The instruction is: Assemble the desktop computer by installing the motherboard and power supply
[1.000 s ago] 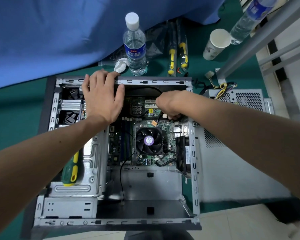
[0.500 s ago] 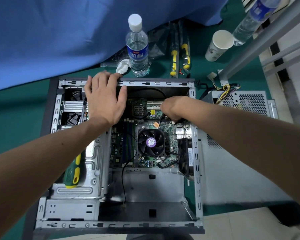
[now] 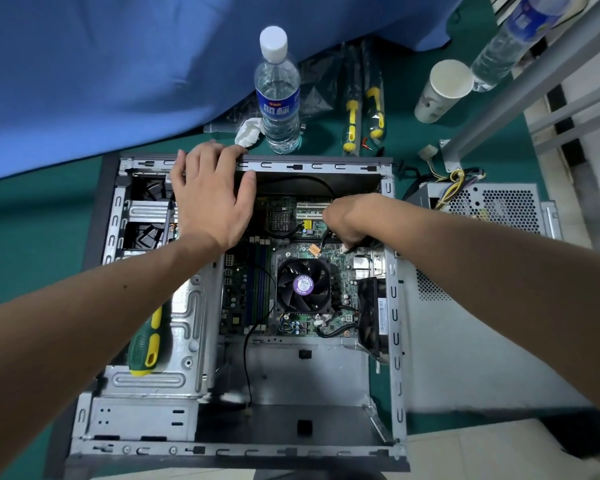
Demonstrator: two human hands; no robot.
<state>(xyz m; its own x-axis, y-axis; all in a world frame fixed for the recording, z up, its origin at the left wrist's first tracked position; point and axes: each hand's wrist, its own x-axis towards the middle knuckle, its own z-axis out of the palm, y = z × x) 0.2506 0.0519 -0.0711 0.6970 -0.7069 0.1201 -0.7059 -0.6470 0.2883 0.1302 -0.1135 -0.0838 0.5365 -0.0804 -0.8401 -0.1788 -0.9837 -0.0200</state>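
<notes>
From the head camera, one open computer case (image 3: 84, 341) lies on its side on a green mat (image 3: 32, 237), with one motherboard (image 3: 257, 306) already inside it. One power supply (image 3: 492, 206) sits outside, just beside the case on the right, with its yellow and black wires (image 3: 454, 183) coming out at the far end.

The left hand (image 3: 210, 199) lies flat with straight fingers on the far rim of the case and holds nothing. The right hand (image 3: 347, 220) is curled over the far right part of the motherboard; its fingertips are hidden, so I cannot tell what it grips.

There are two water bottles: one (image 3: 278, 98) stands just behind the case, the other (image 3: 513, 39) is in the far right corner. One paper cup (image 3: 442, 91) stands between them. Two yellow-handled tools (image 3: 362, 109) lie in clear bags behind the case. One green and yellow screwdriver (image 3: 146, 344) rests on the drive cage (image 3: 184, 323), partly covered by the left forearm. One CPU fan (image 3: 303, 285) has a purple sticker; its writing is too small to read. The near bottle has a blue label with white characters. A blue cloth (image 3: 101, 64) covers the far left.
</notes>
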